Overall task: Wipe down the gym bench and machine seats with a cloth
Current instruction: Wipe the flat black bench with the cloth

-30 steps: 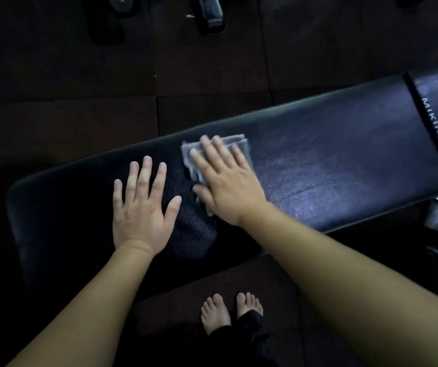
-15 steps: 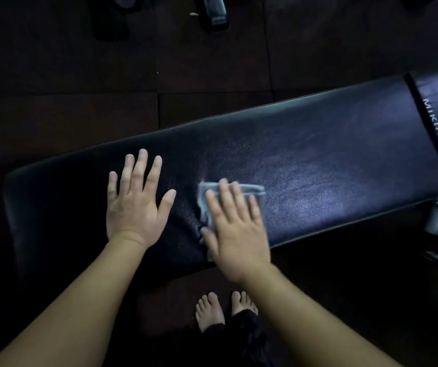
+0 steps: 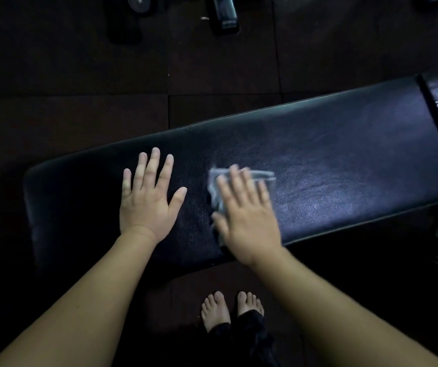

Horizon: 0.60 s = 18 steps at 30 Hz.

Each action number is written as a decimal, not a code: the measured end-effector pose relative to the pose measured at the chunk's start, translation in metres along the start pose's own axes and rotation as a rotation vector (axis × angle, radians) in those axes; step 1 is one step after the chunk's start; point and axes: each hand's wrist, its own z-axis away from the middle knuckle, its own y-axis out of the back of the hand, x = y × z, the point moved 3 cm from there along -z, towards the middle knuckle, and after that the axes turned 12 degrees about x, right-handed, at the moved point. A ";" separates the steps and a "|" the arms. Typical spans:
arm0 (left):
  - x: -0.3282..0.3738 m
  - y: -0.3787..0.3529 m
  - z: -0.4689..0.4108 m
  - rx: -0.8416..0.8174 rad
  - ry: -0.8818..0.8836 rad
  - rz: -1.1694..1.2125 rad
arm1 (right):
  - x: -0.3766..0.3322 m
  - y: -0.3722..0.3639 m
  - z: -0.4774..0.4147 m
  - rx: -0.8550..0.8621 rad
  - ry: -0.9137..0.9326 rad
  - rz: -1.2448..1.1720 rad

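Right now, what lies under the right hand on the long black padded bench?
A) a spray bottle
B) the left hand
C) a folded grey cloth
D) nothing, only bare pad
C: the right hand lies flat, fingers straight, on the folded grey cloth, pressing it to the black padded bench; the left hand rests apart on bare pad.

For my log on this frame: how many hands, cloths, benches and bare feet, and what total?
Hands: 2 (left hand, right hand)
Cloths: 1 (cloth under the right hand)
Benches: 1 (bench)
Bare feet: 2 (left foot, right foot)
Total: 6
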 end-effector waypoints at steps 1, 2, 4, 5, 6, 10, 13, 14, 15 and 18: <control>0.000 0.002 0.000 -0.007 -0.004 0.020 | -0.013 -0.003 0.011 -0.028 0.119 0.000; -0.001 0.004 0.000 -0.012 -0.008 0.035 | -0.016 -0.004 0.015 -0.036 0.230 -0.004; -0.007 0.009 0.003 -0.026 -0.011 0.040 | 0.000 -0.001 0.004 -0.038 0.355 -0.020; -0.013 0.012 0.005 -0.034 -0.003 0.037 | 0.014 0.001 -0.008 -0.036 0.337 -0.017; -0.021 0.016 0.008 -0.040 0.009 0.034 | 0.028 0.004 -0.023 -0.019 0.265 -0.010; -0.056 0.027 0.020 -0.042 0.050 0.012 | 0.045 0.013 -0.083 0.068 -0.159 0.019; -0.078 0.032 0.026 -0.018 0.064 0.035 | -0.008 0.008 -0.112 0.098 -0.266 0.003; -0.085 0.033 0.027 -0.013 0.056 0.038 | -0.033 0.004 -0.116 0.086 -0.222 -0.014; -0.091 0.034 0.029 -0.011 0.048 0.038 | -0.060 0.000 -0.115 0.064 -0.141 -0.032; -0.108 0.032 0.033 -0.038 0.053 -0.001 | -0.131 -0.011 -0.089 -0.025 0.200 -0.054</control>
